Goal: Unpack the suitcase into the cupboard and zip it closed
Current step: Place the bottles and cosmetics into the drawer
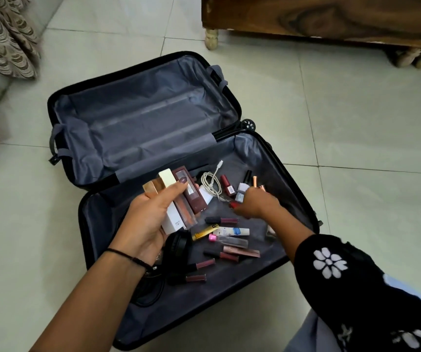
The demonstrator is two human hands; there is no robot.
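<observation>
Suitcase (141, 115) lies open flat on the tiled floor, with cosmetics scattered in its near half. My left hand (146, 219) grips a fan of slim boxes (179, 199). My right hand (257, 204) is down among the nail polish bottles (242, 186), and I cannot tell whether it grips anything.

— How is your left arm placed?
— It stretches forward. My left hand (148, 214) has its palm toward me, fingers and thumb curled round a bundle of slim boxes (179, 196).
— And the right?
— My right hand (256, 204) reaches down, knuckles up, fingers bent under. Whether they grasp anything, I cannot tell.
</observation>
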